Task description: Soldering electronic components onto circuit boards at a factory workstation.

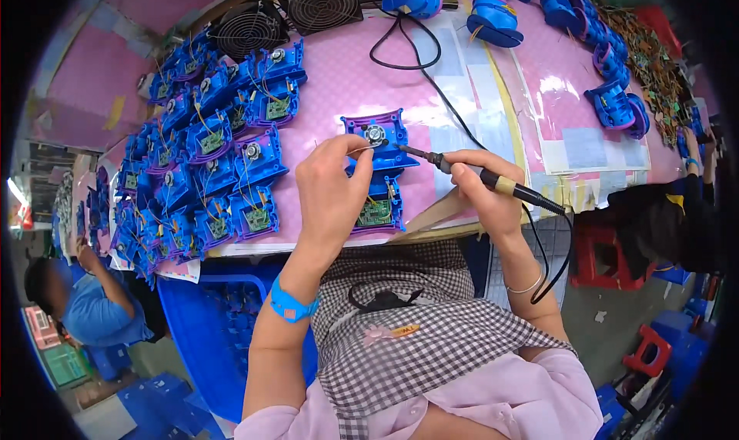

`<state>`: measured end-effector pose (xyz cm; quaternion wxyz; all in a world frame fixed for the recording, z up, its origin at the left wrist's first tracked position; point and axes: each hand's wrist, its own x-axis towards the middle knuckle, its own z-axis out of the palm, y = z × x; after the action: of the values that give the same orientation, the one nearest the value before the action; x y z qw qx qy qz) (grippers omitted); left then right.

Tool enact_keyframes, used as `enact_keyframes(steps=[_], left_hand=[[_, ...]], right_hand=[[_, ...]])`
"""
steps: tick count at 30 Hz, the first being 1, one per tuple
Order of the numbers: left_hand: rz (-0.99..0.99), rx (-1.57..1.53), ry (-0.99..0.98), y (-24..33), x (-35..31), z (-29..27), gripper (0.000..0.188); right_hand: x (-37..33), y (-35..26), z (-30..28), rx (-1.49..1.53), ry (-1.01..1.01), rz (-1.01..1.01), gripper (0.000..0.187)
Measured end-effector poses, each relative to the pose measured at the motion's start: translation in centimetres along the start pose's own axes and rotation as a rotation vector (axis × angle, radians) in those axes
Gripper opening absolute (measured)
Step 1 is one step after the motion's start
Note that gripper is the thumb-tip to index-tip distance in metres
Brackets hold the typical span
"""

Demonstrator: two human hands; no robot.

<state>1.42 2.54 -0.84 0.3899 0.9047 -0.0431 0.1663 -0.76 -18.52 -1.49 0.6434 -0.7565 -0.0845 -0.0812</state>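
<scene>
So the work here looks like soldering up a blue housing [391, 160] around the middle of the frame, on the pink tabletop [331, 78]; a round speaker [375, 135] sits in its upper half, and a green circuit board [376, 212] shows in the lower part, nearer the apron. The left hand [332, 186] has thumb and forefinger pressed together just by the speaker, pinching what looks like a thin strand [372, 147] — wire or solder, too small for me to tell. The right hand [489, 186] is curled round the handle of a soldering iron [500, 184], held pen-style; its tip points left at the speaker's right side, really close, though I can't tell if it's touching.

My read is that the step in hand is a joint at the speaker; next move probably calls for a steady left pinch, a short dab with the tip, then a clean lift away — I'd watch the blue plastic, since a hot tip that close could mark it.

Over on the left of the frame there's a big bunch of similar open housings [208, 174], with wires poking out; rounded blue units [493, 20] sit along the upper right.
</scene>
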Motion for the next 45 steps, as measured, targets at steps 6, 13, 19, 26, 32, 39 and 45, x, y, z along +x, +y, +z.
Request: enact_keyframes(steps=[6, 13, 19, 26, 32, 39, 45], left_hand=[[0.076, -0.058, -0.083, 0.7, -0.6, -0.9, 0.009], [0.084, 0.002, -0.136, 0.7, -0.5, -0.4, 0.009], [0.064, 0.013, -0.136, 0.5, -0.6, -0.1, 0.009], [0.062, 0.003, -0.142, 0.8, -0.5, 0.0, 0.01], [0.063, 0.003, -0.134, 0.7, -0.5, 0.2, 0.01], [0.064, 0.011, -0.125, 0.6, -0.5, 0.4, 0.01], [0.058, 0.024, -0.126, 0.8, -0.5, 0.4, 0.01]], right_hand=[[0.0, 0.2, -0.1, -0.017, 0.005, 0.014, 0.018], [-0.2, 0.1, 0.0, -0.019, 0.015, -0.034, 0.017], [-0.2, -0.1, 0.0, -0.044, -0.005, -0.039, 0.017], [-0.2, 0.1, -0.1, -0.025, -0.002, -0.062, 0.017], [-0.1, 0.1, -0.2, -0.031, -0.006, -0.053, 0.017], [-0.3, -0.1, -0.3, -0.015, 0.03, -0.052, 0.017], [-0.4, 0.3, -0.5, -0.003, 0.032, -0.053, 0.017]])
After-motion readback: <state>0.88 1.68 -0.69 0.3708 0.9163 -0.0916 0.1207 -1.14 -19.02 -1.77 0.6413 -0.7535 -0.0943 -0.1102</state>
